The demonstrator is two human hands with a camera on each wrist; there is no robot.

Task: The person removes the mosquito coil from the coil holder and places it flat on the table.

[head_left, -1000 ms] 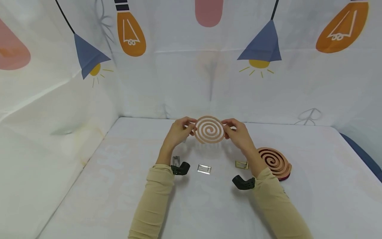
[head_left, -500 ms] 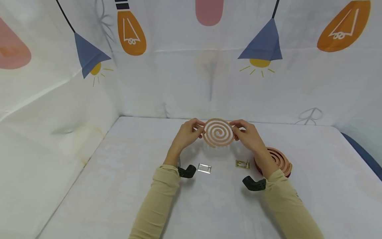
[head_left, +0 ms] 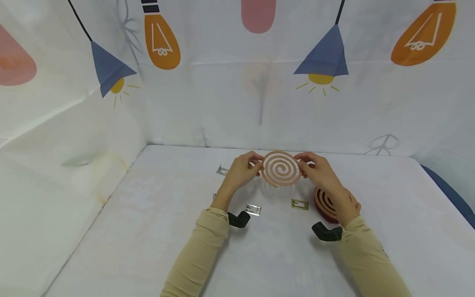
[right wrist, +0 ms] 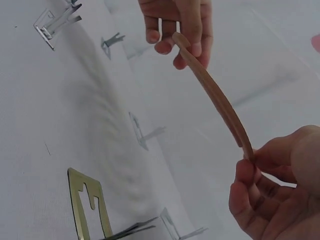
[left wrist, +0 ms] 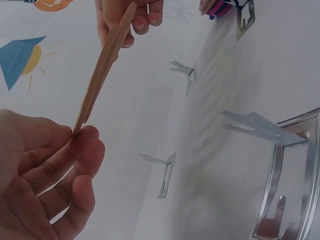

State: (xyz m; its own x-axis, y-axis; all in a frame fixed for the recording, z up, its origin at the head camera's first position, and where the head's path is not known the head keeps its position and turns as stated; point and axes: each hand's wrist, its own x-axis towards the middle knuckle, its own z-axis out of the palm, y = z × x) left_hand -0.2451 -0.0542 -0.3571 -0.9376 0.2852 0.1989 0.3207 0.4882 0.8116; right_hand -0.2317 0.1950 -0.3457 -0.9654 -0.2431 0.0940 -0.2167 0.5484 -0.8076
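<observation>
Between both hands a brown mosquito coil (head_left: 282,169) is held up off the table, its spiral face toward the head camera. My left hand (head_left: 243,170) pinches its left rim between thumb and fingers, and my right hand (head_left: 318,170) pinches the opposite rim. Edge-on in the left wrist view, the coil (left wrist: 102,70) looks thin, with slightly uneven turns. Below it on the table lie a silver metal coil stand (head_left: 252,209) and a gold one (head_left: 299,204), each with a raised prong. A stack of coils (head_left: 322,202) is partly hidden behind my right wrist.
Another silver stand (head_left: 222,170) lies beyond my left hand, and one more is mostly hidden by the left wrist. A white table (head_left: 122,231) meets a white printed cloth wall (head_left: 230,115) at the back. Dark wrist cameras (head_left: 239,219) jut from both sleeves.
Both hands have moved right and a little nearer with the coil still pinched between them. The far-left stand has come into view, and the right wrist now covers more of the stack's middle.
</observation>
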